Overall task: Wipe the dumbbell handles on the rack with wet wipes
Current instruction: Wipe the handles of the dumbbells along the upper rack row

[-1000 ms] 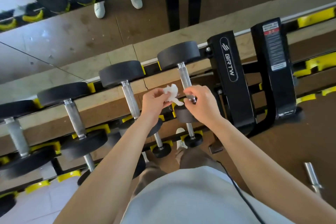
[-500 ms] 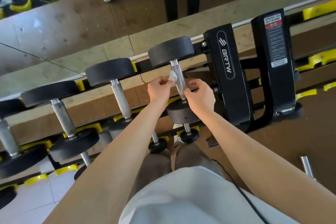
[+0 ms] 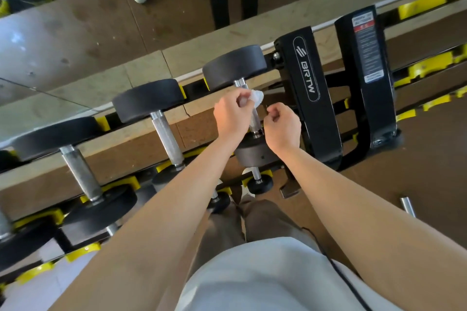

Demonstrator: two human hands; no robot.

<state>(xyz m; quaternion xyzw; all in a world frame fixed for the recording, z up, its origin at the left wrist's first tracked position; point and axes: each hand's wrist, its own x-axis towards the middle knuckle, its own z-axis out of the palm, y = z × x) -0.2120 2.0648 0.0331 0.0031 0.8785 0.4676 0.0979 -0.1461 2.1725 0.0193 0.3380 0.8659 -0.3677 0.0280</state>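
Observation:
The rightmost dumbbell on the top tier has a black far head (image 3: 235, 67), a knurled steel handle (image 3: 255, 121) and a black near head (image 3: 255, 155). My left hand (image 3: 231, 113) pinches a crumpled white wet wipe (image 3: 257, 96) against the upper end of that handle, just below the far head. To the right of the handle my right hand (image 3: 281, 126) hovers with curled fingers, holding nothing I can make out and a little apart from the steel.
Two more dumbbells (image 3: 166, 139) (image 3: 80, 171) lie to the left on the black rack with yellow cradles (image 3: 126, 183). Smaller dumbbells (image 3: 259, 182) sit on the lower tier. Black rack uprights (image 3: 313, 98) stand just to the right. A mirror is behind.
My left hand has slid the wipe up the handle toward the far head. My right hand has come off the handle and drawn slightly to the right.

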